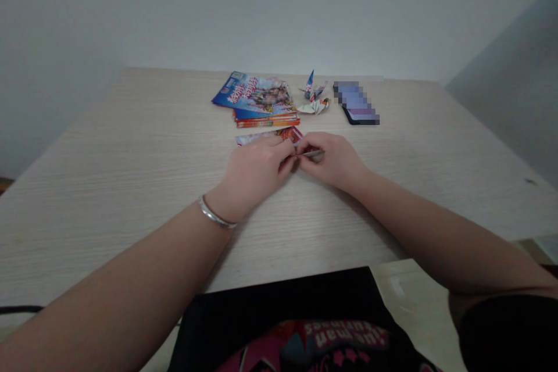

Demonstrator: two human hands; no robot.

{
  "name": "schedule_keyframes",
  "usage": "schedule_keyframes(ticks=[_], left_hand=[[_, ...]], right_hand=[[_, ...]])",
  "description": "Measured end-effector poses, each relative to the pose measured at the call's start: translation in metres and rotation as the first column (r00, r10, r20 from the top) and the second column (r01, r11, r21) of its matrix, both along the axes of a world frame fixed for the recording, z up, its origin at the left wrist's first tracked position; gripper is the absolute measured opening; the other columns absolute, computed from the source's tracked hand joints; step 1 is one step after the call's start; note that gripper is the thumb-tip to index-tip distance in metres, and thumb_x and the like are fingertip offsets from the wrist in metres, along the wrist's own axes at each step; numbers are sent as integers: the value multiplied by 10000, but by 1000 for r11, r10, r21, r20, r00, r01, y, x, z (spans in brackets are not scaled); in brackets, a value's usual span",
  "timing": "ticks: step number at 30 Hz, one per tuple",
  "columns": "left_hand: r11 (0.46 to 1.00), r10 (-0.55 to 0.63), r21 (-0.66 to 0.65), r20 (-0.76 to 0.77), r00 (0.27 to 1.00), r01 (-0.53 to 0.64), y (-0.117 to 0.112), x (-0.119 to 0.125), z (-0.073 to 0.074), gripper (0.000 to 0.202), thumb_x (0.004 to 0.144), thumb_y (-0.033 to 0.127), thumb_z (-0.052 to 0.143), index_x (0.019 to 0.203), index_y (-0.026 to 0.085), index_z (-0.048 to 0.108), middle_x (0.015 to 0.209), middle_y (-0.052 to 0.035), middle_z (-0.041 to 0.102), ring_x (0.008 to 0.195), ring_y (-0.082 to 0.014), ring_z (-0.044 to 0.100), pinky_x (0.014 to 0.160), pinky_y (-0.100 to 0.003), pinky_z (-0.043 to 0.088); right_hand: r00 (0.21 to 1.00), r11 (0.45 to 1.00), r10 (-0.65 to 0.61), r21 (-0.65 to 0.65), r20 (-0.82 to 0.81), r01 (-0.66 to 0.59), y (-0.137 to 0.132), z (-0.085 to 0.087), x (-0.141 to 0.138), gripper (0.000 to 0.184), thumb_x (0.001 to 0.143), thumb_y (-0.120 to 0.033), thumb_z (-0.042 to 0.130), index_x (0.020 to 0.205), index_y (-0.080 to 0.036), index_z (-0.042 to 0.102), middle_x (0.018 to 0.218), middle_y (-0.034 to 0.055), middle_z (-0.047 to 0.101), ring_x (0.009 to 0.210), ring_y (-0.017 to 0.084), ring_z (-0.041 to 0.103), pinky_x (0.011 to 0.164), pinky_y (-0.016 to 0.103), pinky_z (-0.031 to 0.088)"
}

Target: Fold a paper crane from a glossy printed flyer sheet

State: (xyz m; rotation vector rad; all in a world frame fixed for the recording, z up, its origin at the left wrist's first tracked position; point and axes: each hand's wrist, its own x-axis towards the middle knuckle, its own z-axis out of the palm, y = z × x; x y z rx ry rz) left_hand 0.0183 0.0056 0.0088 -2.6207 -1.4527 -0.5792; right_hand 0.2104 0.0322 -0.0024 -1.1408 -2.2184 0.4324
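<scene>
My left hand (pixel 257 171), with a silver bangle at the wrist, and my right hand (pixel 333 160) meet at mid-table. Both pinch a piece of printed coloured paper (pixel 272 136) lying flat on the pale wooden table (pixel 131 145). Fingertips of both hands press together on the paper's right end, where a small folded corner sticks out. Most of the paper's near side is hidden under my left hand.
Behind the paper lies a stack of colourful leaflets (pixel 257 100). Two folded paper cranes (pixel 314 99) stand to its right, then a dark phone (pixel 355 103). A black cable (pixel 20 308) runs off the table's near left edge. A wall stands behind.
</scene>
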Motion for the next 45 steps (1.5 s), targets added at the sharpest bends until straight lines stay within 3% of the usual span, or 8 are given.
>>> schedule_keyframes(ticks=[11, 23, 27, 30, 32, 35, 45], left_hand=[[999, -34, -37, -30, 999, 32, 0, -9, 6, 205, 985, 252, 526, 879, 183, 688, 927, -78, 735, 833, -223, 664, 619, -319, 342], [987, 56, -147, -106, 993, -71, 2, -13, 13, 261, 991, 275, 458, 871, 195, 676, 914, -74, 715, 793, -230, 638, 621, -333, 333], [993, 30, -117, -46, 998, -35, 5, -18, 10, 238, 987, 257, 454, 910, 191, 669, 917, -69, 717, 775, -216, 633, 628, -328, 353], [994, 31, -106, -5, 1000, -31, 6, -19, 9, 220, 982, 272, 473, 919, 188, 666, 919, -68, 719, 771, -214, 635, 638, -325, 381], [993, 18, -114, 24, 1000, -15, 6, -18, 8, 186, 961, 246, 489, 919, 187, 660, 930, -67, 721, 790, -214, 641, 666, -323, 411], [991, -33, -123, 91, 995, 44, 6, -16, 8, 164, 927, 194, 496, 945, 179, 658, 965, -70, 722, 833, -212, 651, 730, -323, 458], [983, -104, -128, 207, 973, 132, 4, -15, 4, 131, 911, 222, 526, 886, 183, 648, 913, -64, 710, 840, -201, 637, 756, -327, 481]], right_hand=[[998, 995, -62, -80, 22, 64, 0, 7, 7, 48, 743, -237, 646, 783, -214, 657, 797, 16, 722, 743, 180, 633, 679, 303, 437], [994, 992, -105, -78, -8, 104, 14, 6, 38, 34, 727, -206, 635, 754, -219, 648, 775, 27, 731, 737, 196, 661, 736, 352, 498], [974, 978, -185, -123, -134, 169, 19, 3, 44, 42, 751, -206, 627, 770, -243, 621, 804, 34, 745, 733, 203, 669, 730, 366, 531], [968, 992, -77, -114, -239, 51, 16, 2, 39, 54, 823, -255, 617, 861, -245, 654, 890, 43, 762, 797, 204, 692, 783, 377, 562], [977, 999, 21, -42, -210, -31, 12, 2, 32, 98, 836, -272, 633, 904, -232, 692, 908, 40, 763, 832, 201, 698, 814, 372, 558], [989, 997, 69, 30, -130, -66, 6, 4, 24, 110, 858, -258, 627, 878, -223, 729, 869, 42, 764, 813, 197, 686, 797, 360, 535], [999, 995, 9, 99, 44, -13, 0, 4, 14, 91, 880, -271, 654, 868, -228, 733, 903, 48, 763, 892, 227, 660, 865, 380, 498]])
